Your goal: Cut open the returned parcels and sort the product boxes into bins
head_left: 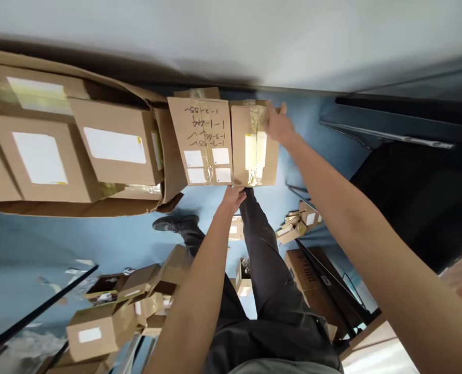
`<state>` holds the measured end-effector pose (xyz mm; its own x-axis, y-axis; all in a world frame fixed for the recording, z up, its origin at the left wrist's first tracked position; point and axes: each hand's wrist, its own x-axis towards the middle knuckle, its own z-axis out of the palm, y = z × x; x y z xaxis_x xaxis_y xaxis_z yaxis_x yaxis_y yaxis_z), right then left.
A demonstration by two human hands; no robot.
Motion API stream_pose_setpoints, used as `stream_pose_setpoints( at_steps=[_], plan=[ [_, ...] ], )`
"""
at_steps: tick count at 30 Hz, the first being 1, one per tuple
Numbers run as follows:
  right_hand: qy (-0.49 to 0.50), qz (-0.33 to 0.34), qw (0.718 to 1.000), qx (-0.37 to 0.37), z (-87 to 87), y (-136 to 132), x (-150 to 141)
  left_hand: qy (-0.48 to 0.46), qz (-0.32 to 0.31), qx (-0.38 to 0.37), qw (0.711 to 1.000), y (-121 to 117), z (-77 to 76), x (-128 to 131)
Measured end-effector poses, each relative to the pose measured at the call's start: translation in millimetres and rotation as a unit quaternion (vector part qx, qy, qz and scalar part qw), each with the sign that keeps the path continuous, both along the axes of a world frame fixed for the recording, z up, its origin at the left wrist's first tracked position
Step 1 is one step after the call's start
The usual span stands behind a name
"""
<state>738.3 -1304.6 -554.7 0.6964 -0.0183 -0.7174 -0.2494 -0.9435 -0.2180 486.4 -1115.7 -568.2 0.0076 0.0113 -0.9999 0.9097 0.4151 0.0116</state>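
Note:
In the head view, a taped cardboard box [239,156] with two pale labels is between my hands. My right hand [281,123] grips its upper right corner, with one finger pointing up past the edge. At the lower edge of that box, near its left corner, my left hand [234,198] has its fingers curled against the cardboard. Directly to the left, touching or nearly so, is another cardboard box [200,161] with upside-down handwriting and several white labels. The undersides of both boxes are hidden.
A large open carton [79,209] full of labelled boxes stands at the left by the pale wall [231,41]. More boxes [98,327] are piled at the lower left. A black metal frame [394,130] and a dark bulky shape [406,202] occupy the right.

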Motion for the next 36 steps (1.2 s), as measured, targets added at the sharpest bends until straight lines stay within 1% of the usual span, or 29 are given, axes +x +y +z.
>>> stream_pose_setpoints(
  at_steps=[2, 4, 5, 7, 9, 12, 14, 15, 17, 19, 21, 24, 26, 28, 33, 36],
  plan=[
    [0.010, 0.007, 1.000, -0.014, 4.8, 2, 2, -0.026, 0.034, -0.023, 0.999, -5, 1.4, -6],
    [0.001, 0.022, 0.999, -0.037, 21.1, 1, -2, -0.055, 0.062, -0.061, 0.995, -13, 13.0, -14],
    [-0.007, 0.029, 0.998, -0.048, 33.4, -1, -5, -0.067, 0.076, -0.080, 0.992, -18, 22.9, -19],
    [-0.035, 0.041, 0.997, -0.060, 65.7, -7, -17, -0.075, 0.111, -0.108, 0.985, -30, 50.8, -30],
    [-0.073, 0.060, 0.993, -0.069, 105.9, -13, -33, -0.060, 0.157, -0.119, 0.979, -41, 86.8, -42],
    [-0.114, 0.108, 0.983, -0.089, 175.3, -15, -63, -0.038, 0.211, -0.141, 0.966, -47, 146.0, -65],
    [-0.129, 0.140, 0.975, -0.114, 225.0, -8, -84, -0.028, 0.232, -0.150, 0.961, -40, 183.8, -82],
    [-0.131, 0.156, 0.970, -0.134, 250.2, 0, -94, -0.026, 0.241, -0.152, 0.958, -34, 201.7, -91],
    [-0.126, 0.180, 0.959, -0.179, 300.2, 26, -112, -0.011, 0.258, -0.149, 0.954, -13, 235.5, -108],
    [-0.117, 0.203, 0.952, -0.197, 347.0, 63, -130, -0.009, 0.274, -0.138, 0.952, 16, 267.3, -124],
    [-0.111, 0.224, 0.948, -0.196, 388.2, 111, -148, -0.020, 0.286, -0.120, 0.951, 53, 297.2, -141],
    [-0.122, 0.244, 0.946, -0.175, 437.7, 198, -177, -0.030, 0.300, -0.090, 0.949, 122, 338.9, -167],
    [-0.146, 0.255, 0.944, -0.147, 463.9, 261, -198, -0.042, 0.329, -0.060, 0.942, 176, 364.1, -187],
    [-0.179, 0.275, 0.939, -0.105, 486.3, 327, -221, -0.073, 0.373, -0.022, 0.925, 234, 387.2, -210],
    [-0.273, 0.338, 0.901, 0.016, 535.9, 492, -285, -0.153, 0.490, 0.050, 0.857, 377, 440.4, -277],
    [-0.316, 0.367, 0.870, 0.093, 564.6, 588, -329, -0.177, 0.558, 0.074, 0.807, 449, 472.4, -322]
  ],
)
